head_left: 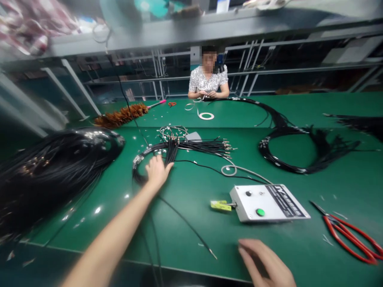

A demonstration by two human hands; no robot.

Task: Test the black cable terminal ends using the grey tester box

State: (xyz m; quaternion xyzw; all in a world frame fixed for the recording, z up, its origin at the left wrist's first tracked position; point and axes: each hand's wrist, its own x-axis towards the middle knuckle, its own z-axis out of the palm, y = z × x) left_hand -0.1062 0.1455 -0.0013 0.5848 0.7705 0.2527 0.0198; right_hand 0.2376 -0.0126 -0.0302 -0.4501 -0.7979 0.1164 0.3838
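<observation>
My left hand (158, 172) reaches over the left part of a coil of black cables (138, 162), its fingers on the bundle and its thumb toward the right. The grip is partly hidden. Loose black cables trail from below it, and one cable (191, 227) runs to a bare end on the green table. My right hand (265, 261) is low at the front edge, its thumb and finger tips close together with nothing seen between them. In front of it lies a white box (248, 203) with a green button and a yellow-green clip (221, 205).
A large heap of black cables (60, 171) lies left, another coil (266, 153) right. Red-handled pliers (338, 227) are at the right front. Farther back are a brown duster (121, 115), a tape roll (206, 116), orange scissors (172, 104) and a seated person (208, 81) handling something small.
</observation>
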